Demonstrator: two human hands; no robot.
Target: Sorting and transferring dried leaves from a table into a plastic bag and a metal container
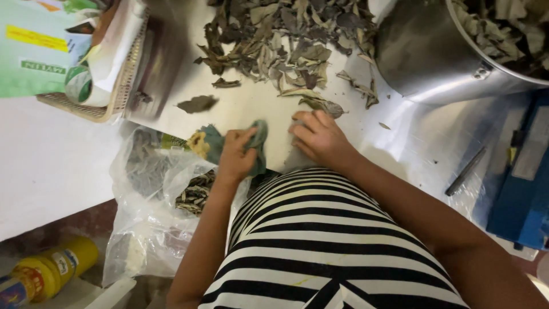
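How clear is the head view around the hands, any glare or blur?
Head view: left hand and right hand are slightly motion-soft; dried leaves read fairly sharp; the metal pot shows soft sheen; the clear plastic bag glints; edges bend from the wide lens.

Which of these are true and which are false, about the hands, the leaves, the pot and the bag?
1. The left hand holds a leaf. True.
2. The right hand is inside the pot. False: it lies on the table, just below the leaf pile.
3. The pot is empty. False: dry leaves fill it.
4. A clear bag hangs at the table edge below the left hand. True.
5. The basket stands right of the pot. False: it sits at the far left of the table.
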